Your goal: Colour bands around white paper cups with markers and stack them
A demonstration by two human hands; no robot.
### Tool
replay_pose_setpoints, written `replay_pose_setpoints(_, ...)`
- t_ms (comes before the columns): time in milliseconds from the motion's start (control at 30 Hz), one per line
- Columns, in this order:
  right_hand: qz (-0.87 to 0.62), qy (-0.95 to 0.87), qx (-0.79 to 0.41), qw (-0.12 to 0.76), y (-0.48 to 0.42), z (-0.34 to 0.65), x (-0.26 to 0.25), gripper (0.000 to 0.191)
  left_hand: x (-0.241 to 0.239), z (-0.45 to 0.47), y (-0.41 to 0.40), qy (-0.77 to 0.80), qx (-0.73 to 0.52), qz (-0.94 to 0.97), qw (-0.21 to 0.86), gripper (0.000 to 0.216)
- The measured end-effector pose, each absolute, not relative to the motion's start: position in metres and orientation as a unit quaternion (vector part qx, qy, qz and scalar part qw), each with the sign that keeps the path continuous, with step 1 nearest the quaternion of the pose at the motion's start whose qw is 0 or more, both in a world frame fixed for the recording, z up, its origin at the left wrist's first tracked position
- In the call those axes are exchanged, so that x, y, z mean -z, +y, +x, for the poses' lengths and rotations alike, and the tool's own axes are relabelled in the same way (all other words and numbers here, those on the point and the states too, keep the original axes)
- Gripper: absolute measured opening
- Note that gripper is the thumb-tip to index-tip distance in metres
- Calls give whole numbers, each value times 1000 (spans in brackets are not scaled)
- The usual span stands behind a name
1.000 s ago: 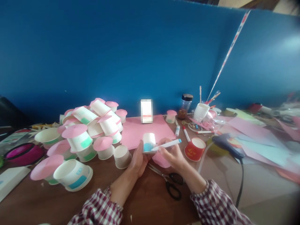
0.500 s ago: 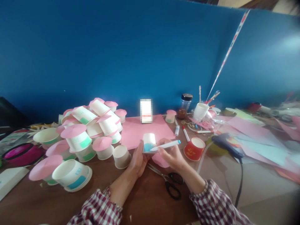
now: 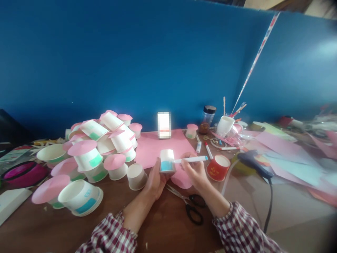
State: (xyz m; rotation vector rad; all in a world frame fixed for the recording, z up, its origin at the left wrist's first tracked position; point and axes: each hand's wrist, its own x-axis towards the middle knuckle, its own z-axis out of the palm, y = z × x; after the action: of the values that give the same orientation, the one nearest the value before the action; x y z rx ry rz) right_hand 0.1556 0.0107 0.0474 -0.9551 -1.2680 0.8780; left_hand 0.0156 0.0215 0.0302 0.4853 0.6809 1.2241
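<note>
A small white paper cup (image 3: 167, 155) with a blue patch on its side is gripped in my left hand (image 3: 156, 181), its rim facing down. Between the fingers of my right hand (image 3: 195, 172) is a white marker pen (image 3: 194, 159) with a blue end. The pen's tip meets the right edge of the blue patch, though whether it touches I cannot tell. Beneath my hands a round piece of pink paper (image 3: 181, 178) lies on the table. Scissors (image 3: 187, 199) with black handles rest just below it, between my forearms.
Paper cups topped with pink discs (image 3: 84, 154) are heaped on the left. A pink sheet (image 3: 147, 151) lies behind my hands. To the right are a red cup (image 3: 218, 168), a glue gun (image 3: 254, 161) with a cord, a lidded jar (image 3: 207, 119) and loose paper (image 3: 292, 161).
My right hand has raised the marker's tip from the cup's lower edge up along its right side, and the pen now lies flatter. The left hand with the cup has barely moved.
</note>
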Motion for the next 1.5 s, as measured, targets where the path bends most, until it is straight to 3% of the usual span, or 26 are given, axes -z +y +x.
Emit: replay_pose_setpoints(1500, -402, -529, -418, 620, 10, 151, -52, 6, -30, 16, 20, 308, -538, 216, 754, 41)
